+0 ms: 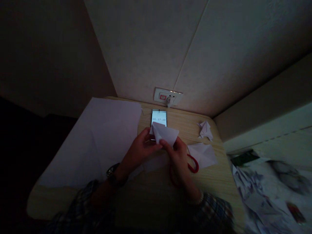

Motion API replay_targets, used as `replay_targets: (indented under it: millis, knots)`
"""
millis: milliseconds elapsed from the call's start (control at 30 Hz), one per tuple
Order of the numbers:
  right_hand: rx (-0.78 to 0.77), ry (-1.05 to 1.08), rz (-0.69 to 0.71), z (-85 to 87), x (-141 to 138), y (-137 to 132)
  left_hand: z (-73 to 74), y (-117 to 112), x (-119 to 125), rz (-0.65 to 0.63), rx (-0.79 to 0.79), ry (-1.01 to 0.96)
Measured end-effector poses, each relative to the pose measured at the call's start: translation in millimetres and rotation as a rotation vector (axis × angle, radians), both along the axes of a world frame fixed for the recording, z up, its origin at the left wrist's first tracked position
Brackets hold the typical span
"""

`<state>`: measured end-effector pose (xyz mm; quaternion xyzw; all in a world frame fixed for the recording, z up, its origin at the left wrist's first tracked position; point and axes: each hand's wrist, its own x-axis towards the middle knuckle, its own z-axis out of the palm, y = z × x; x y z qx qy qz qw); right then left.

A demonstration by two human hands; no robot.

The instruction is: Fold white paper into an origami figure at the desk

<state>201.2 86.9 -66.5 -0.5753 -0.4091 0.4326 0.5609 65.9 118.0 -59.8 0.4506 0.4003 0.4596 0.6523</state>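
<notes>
Your left hand (pixel 141 148) and right hand (pixel 179 159) together pinch a folded white paper (pixel 165 134) above the worktop (pixel 214 177); the lit phone (pixel 159 118) behind reads 00:27:28.

The left hand (pixel 140 148) and right hand (pixel 179 159) are held together at mid-frame, fingertips pinched closed. Both forearms (pixel 104 191) are angled inward from the lower edge.

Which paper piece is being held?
The folded piece over the phone, pinched by left hand and right hand; large sheet, flat fold, small figure lie on table.
</notes>
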Motion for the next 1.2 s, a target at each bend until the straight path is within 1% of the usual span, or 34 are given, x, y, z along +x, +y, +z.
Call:
replay_targets:
  millis: [100, 333, 433, 600, 800, 933, 1000, 1067, 1133, 1200]
  knots:
    - [-0.02, 0.044, -0.04, -1.0, -1, -2, -2.8, 0, 1, -0.017, -0.007, 0.018]
    - [-0.028, 0.126, 0.008, -4.4, -3, -2, 1.4, 2, -4, 0.052, -0.006, 0.079]
    - [-0.04, 0.156, 0.043, -6.2, -2, -1, 2.1, 3, -5, 0.064, -0.039, 0.076]
    - [-0.058, 0.16, 0.014, -4.8, -1, 0, -1.0, 6, -5, 0.054, -0.119, 0.037]
    - [-0.092, 0.205, 0.01, -7.9, -4, -3, 4.7, 5, -9, 0.052, -0.167, 0.155]
    - [-0.093, 0.188, 0.026, -10.1, -4, -1, 7.0, 5, -8, 0.071, -0.158, 0.182]
    - [-0.081, 0.172, 0.029, -9.7, -3, 0, 6.1, 5, -7, 0.094, -0.156, 0.157]
    - [-0.072, 0.154, 0.025, -9.5, -3, 1, 4.7, 5, -6, 0.09, -0.168, 0.129]
    - [-0.067, 0.115, 0.042, -10.2, -3, 0, 3.1, 6, -6, 0.077, -0.173, 0.096]
    - [-0.051, 0.071, 0.066, -11.4, -4, 0, 1.8, 6, -7, 0.091, -0.162, 0.064]
